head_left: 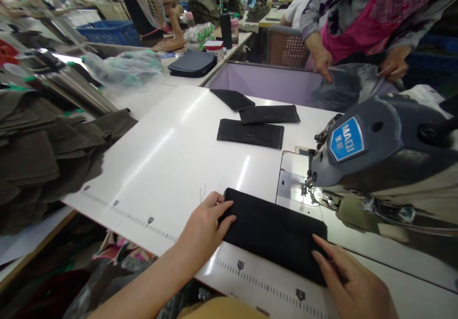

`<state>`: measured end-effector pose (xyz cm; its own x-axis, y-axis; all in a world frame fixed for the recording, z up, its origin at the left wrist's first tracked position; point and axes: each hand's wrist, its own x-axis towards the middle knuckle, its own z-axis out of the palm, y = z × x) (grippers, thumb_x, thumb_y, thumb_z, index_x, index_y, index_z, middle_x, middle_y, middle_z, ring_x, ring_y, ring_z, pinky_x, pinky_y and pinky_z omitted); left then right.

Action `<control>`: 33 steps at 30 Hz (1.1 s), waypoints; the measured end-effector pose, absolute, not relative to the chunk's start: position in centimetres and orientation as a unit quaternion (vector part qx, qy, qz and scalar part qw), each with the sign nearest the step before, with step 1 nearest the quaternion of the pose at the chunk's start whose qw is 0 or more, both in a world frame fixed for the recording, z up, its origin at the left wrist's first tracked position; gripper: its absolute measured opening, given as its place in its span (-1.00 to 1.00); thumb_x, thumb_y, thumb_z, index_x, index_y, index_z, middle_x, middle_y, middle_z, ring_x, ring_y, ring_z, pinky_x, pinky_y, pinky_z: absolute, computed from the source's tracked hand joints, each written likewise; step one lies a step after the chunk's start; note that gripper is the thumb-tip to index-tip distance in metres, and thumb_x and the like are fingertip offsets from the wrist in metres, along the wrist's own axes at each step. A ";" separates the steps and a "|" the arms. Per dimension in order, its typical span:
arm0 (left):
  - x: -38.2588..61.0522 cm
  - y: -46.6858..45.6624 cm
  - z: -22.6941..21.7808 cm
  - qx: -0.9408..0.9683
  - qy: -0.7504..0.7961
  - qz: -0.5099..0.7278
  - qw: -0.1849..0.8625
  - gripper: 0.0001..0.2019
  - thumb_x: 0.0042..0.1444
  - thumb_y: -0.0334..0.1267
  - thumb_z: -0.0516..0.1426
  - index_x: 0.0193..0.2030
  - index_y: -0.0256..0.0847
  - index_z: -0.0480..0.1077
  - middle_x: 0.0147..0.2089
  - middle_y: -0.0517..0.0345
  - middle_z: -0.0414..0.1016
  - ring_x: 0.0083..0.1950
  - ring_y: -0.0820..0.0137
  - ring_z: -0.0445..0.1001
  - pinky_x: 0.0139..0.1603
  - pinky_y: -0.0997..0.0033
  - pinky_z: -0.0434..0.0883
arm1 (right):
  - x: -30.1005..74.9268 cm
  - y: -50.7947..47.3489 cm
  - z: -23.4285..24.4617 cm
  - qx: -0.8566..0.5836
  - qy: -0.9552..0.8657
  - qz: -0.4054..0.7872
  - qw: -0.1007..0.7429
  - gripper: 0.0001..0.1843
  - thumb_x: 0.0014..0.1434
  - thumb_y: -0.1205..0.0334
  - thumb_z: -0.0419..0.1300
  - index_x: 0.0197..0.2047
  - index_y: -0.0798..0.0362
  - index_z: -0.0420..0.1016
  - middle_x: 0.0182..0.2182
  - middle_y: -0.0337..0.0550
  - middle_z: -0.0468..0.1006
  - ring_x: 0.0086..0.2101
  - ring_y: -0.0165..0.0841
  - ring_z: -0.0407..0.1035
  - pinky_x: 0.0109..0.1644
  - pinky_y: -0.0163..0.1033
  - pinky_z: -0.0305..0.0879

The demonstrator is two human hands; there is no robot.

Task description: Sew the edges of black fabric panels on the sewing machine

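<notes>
Right, I'm seeing the black fabric piece [275, 233] lying flat on the table [171, 152], just in front of the sewing machine [375, 142], long axis running left-up to right-down. Left hand [205, 223] is pressing its left end, fingers spread flat; right hand [352, 285] is pressing the right end, also flat, nothing pinched. Open table is lying left of the machine; three black pieces [257, 123] are sitting beyond it.
</notes>
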<state>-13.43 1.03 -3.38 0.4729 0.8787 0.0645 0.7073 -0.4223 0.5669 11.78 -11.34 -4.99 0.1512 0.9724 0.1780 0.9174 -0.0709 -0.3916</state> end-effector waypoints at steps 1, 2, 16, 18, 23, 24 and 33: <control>-13.4 1.0 -3.4 0.823 0.482 0.180 0.241 -0.79 0.07 -0.35 0.06 -0.15 -0.28 0.39 -0.24 0.08 0.29 -0.28 0.42 0.38 -0.21 0.41 0.42 | 11.9 -11.4 -5.1 -0.730 -0.649 0.065 0.206 -0.58 0.16 -0.02 -0.06 -0.19 0.04 0.50 -0.34 -0.13 0.57 -0.37 -0.30 0.47 -0.39 -0.32 0.42; -13.4 1.0 -3.3 0.822 0.482 0.180 0.243 -0.79 0.07 -0.36 0.06 -0.15 -0.28 0.39 -0.24 0.08 0.29 -0.28 0.42 0.38 -0.21 0.41 0.42 | 11.9 -11.5 -5.2 -0.731 -0.649 0.065 0.203 -0.57 0.16 -0.03 -0.06 -0.19 0.04 0.50 -0.33 -0.13 0.56 -0.37 -0.30 0.47 -0.39 -0.32 0.42; -13.3 0.7 -3.0 0.816 0.495 0.166 0.248 -0.80 0.07 -0.42 0.07 -0.14 -0.33 0.40 -0.25 0.07 0.30 -0.26 0.40 0.39 -0.19 0.38 0.43 | 11.1 -11.0 -4.4 -0.747 -0.622 0.061 0.227 -0.52 0.15 -0.08 -0.09 -0.26 0.06 0.52 -0.40 -0.13 0.57 -0.40 -0.28 0.47 -0.41 -0.30 0.42; -13.2 0.6 -3.0 0.816 0.499 0.157 0.245 -0.80 0.07 -0.42 0.08 -0.14 -0.34 0.40 -0.25 0.07 0.29 -0.26 0.39 0.39 -0.18 0.36 0.42 | 11.1 -10.9 -4.4 -0.745 -0.625 0.054 0.228 -0.51 0.15 -0.08 -0.10 -0.28 0.08 0.52 -0.41 -0.14 0.57 -0.41 -0.28 0.48 -0.45 -0.30 0.41; -12.9 0.3 -2.8 0.823 0.511 0.130 0.211 -0.83 0.08 -0.42 0.08 -0.17 -0.34 0.40 -0.25 0.04 0.27 -0.32 0.39 0.37 -0.26 0.34 0.43 | 11.0 -10.8 -4.1 -0.734 -0.643 0.037 0.216 -0.51 0.19 -0.05 -0.11 -0.28 0.11 0.51 -0.45 -0.15 0.57 -0.46 -0.33 0.47 -0.54 -0.34 0.37; -12.9 0.3 -2.7 0.830 0.508 0.129 0.190 -0.84 0.08 -0.42 0.08 -0.18 -0.35 0.39 -0.23 0.02 0.26 -0.30 0.37 0.37 -0.26 0.32 0.43 | 10.8 -10.8 -4.0 -0.734 -0.645 0.029 0.208 -0.51 0.19 -0.05 -0.13 -0.29 0.10 0.50 -0.47 -0.15 0.56 -0.49 -0.33 0.46 -0.53 -0.33 0.37; -11.2 1.6 -2.0 0.976 0.198 0.030 0.082 -0.66 0.12 -0.51 -0.04 0.05 -0.36 0.24 0.08 -0.09 0.26 0.08 0.22 0.24 0.11 0.14 0.22 | 8.5 -9.4 -3.4 -0.654 -0.741 -0.069 0.135 -0.60 0.21 0.39 -0.22 -0.06 0.17 0.37 -0.03 0.10 0.35 -0.07 -0.18 0.29 -0.06 -0.01 0.29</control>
<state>-11.18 1.60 -1.97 0.9200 0.3910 0.0262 0.3812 -0.9084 0.1716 8.54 -9.40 -3.44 -0.1090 0.9505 0.2911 0.9879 0.1361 -0.0743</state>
